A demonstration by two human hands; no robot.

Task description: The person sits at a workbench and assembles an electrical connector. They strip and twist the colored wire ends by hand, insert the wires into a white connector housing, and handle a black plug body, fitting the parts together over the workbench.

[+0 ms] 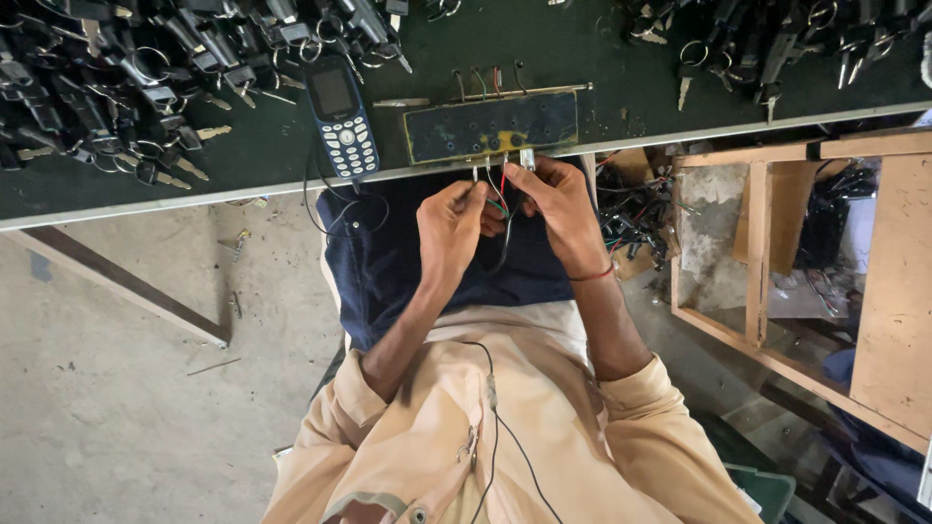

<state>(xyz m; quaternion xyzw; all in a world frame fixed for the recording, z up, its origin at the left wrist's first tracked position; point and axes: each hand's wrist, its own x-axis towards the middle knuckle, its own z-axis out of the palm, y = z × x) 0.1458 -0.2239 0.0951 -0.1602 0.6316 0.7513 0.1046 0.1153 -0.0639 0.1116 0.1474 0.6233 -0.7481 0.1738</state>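
A: Here, which step is shown?

B: By my reading, fine work on the leads. The left hand (451, 228) and right hand (558, 209) meet above the lap, just below the table edge (243, 186), with a bunch of thin wires (498, 194), red, green and black, between them.

A: State of the grip?

B: Both hands are closed on the wires. The left pinches them between thumb and fingers. The right pinches their upper part, beside a small metal piece (527, 158) at the near edge of the dark drilled plate (490, 126). Whether the wire ends touch the plate cannot be told.

A: Orientation of the wires?

B: The long axis runs from the plate toward the person, near vertical in the head view. The upper ends point at the table and the black tail hangs down over the dark trousers (388, 262).

A: What does the next move call for?

B: In my judgement, a steady fingertip pinch and small motions at the tips, with the slack kept free of the earphone cable (495, 427).

A: Surroundings?

B: A keypad phone (340, 116) lies left of the plate. Heaps of keys (116, 78) lie on the table, and a wooden frame (767, 243) stands to the right.
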